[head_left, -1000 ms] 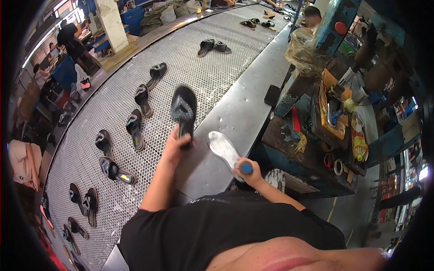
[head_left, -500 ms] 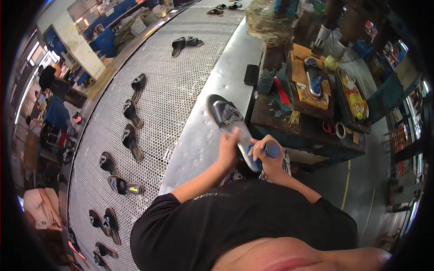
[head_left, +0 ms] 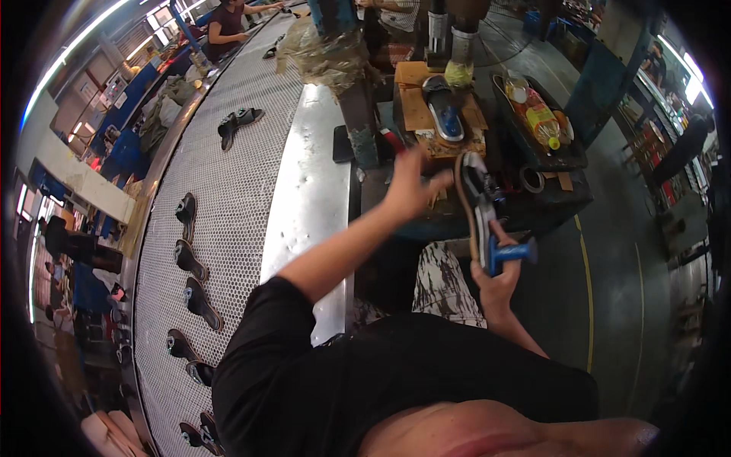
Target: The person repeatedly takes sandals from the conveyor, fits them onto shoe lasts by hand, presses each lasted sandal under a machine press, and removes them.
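Observation:
My right hand (head_left: 499, 286) is closed round the heel end of a black slide sandal (head_left: 470, 179), which stands nearly upright, toe up. A blue handle (head_left: 516, 252) with a wide round end sticks out to the right by the same hand; how it joins the sandal is hidden. My left hand (head_left: 411, 186), somewhat blurred, reaches over the near edge of the machine bench with fingers apart and nothing seen in it. Beyond it, another sandal (head_left: 442, 103) with a blue part lies on the machine's brown board (head_left: 411, 80).
On the left, several black sandals (head_left: 199, 301) lie on a perforated conveyor (head_left: 244, 171) with a smooth metal edge (head_left: 301, 190). A dark phone-like slab (head_left: 343, 145) lies beside the machine post. A tray (head_left: 563, 158) holds a bottle (head_left: 544, 129); a tape roll (head_left: 531, 180) sits nearer. A person (head_left: 227, 30) stands far off.
My view has turned to the right. The sandal has swung rightward and more upright in my right hand. My left hand has let go of it and moved toward the machine bench.

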The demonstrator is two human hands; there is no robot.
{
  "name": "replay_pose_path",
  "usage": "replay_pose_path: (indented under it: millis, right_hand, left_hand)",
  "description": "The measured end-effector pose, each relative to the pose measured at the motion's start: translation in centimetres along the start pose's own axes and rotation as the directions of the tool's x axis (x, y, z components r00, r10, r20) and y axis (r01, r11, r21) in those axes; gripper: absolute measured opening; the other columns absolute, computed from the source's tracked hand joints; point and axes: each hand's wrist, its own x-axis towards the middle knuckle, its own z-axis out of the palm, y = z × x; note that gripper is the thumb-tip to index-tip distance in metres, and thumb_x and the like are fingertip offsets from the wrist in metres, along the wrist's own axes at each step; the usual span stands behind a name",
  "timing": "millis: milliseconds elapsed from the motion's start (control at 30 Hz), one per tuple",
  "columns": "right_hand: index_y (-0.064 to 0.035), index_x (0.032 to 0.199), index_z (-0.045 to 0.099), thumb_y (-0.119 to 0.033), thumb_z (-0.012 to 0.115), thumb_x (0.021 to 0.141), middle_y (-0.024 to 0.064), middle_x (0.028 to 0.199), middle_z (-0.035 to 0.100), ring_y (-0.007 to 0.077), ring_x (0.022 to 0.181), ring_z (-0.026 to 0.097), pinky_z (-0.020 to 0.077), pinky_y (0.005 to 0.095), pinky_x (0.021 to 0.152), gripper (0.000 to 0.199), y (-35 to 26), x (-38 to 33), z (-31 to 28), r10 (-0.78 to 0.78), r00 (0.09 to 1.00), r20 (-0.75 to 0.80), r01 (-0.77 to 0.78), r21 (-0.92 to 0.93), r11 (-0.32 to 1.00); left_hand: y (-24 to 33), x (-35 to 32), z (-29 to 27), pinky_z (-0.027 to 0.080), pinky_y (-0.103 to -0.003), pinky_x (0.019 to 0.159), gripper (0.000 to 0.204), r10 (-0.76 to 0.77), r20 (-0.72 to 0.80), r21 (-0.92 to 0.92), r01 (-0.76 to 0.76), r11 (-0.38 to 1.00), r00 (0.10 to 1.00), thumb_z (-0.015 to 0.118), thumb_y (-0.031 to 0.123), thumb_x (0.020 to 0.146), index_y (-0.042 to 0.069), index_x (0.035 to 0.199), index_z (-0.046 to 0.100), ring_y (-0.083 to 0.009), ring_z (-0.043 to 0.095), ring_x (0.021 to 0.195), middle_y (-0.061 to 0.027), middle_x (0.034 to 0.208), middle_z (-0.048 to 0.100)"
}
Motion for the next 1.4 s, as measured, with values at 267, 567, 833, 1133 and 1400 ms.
replay_pose_path:
  millis: [267, 567, 833, 1133, 1400]
  right_hand:
    - [-0.0007, 0.104, 0.048, -0.002, 0.067, 0.069, 0.0139, 0.132, 0.053, 0.0127, 0.090, 0.051, 0.0433, 0.0276, 0.082, 0.040, 1.1, 3.9, 0.6, 0.047, 0.982, -0.185, -0.021, 0.138, 0.990]
    - [0.0025, 0.127, 0.044, -0.013, 0.077, 0.070, 0.0241, 0.121, 0.056, 0.0334, 0.111, 0.056, 0.0439, 0.0407, 0.095, 0.068, 6.7, 22.4, 3.2, -0.054, 0.992, 0.114, 0.088, -0.323, 0.942]
    - [-0.0100, 0.133, 0.046, -0.019, 0.081, 0.069, 0.0189, 0.118, 0.057, 0.0356, 0.109, 0.057, 0.0458, 0.0432, 0.091, 0.073, 11.6, 22.7, 3.5, -0.074, 0.993, 0.088, 0.110, -0.529, 0.842]
    - [-0.0020, 0.129, 0.047, -0.023, 0.082, 0.070, 0.0227, 0.117, 0.056, 0.0361, 0.113, 0.054, 0.0428, 0.0448, 0.095, 0.072, 12.3, 30.1, -4.1, -0.128, 0.970, 0.207, 0.233, -0.642, 0.730]
    - [0.0002, 0.133, 0.036, -0.001, 0.064, 0.089, 0.0170, 0.134, 0.046, 0.0254, 0.117, 0.052, 0.0425, 0.0345, 0.099, 0.053, 5.8, 22.4, -6.3, -0.462, 0.885, -0.055, 0.437, -0.246, 0.865]
  left_hand:
    - [-3.0, 13.7, 6.5, 0.045, -0.047, 0.094, 0.074, -0.074, -0.202, 0.193, 0.114, 0.975, 0.977, 0.080, 0.019, 0.061, 0.002, 0.124, 0.045, -0.0445, 0.050, 0.115, -0.0253, 0.121, 0.054]
    - [0.8, -2.9, 0.4, 0.043, -0.042, 0.098, 0.062, -0.164, -0.225, -0.080, 0.149, 0.986, 0.960, 0.075, 0.007, 0.065, 0.003, 0.122, 0.049, -0.0385, 0.052, 0.116, -0.0214, 0.117, 0.056]
    - [-4.6, -22.5, -2.1, 0.039, -0.036, 0.105, 0.079, -0.461, -0.522, -0.076, 0.499, 0.863, 0.718, 0.076, 0.000, 0.062, 0.002, 0.134, 0.045, -0.0284, 0.053, 0.121, -0.0156, 0.127, 0.055]
    - [-1.3, -21.2, -2.3, 0.028, -0.046, 0.112, 0.073, -0.419, -0.239, -0.046, 0.421, 0.906, 0.876, 0.070, 0.012, 0.071, 0.005, 0.137, 0.041, -0.0395, 0.032, 0.133, -0.0183, 0.139, 0.041]
    - [-15.6, -16.9, -17.2, 0.038, -0.041, 0.106, 0.063, -0.256, -0.666, 0.294, 0.562, 0.773, 0.700, 0.074, 0.014, 0.070, 0.001, 0.127, 0.050, -0.0362, 0.049, 0.121, -0.0188, 0.128, 0.053]
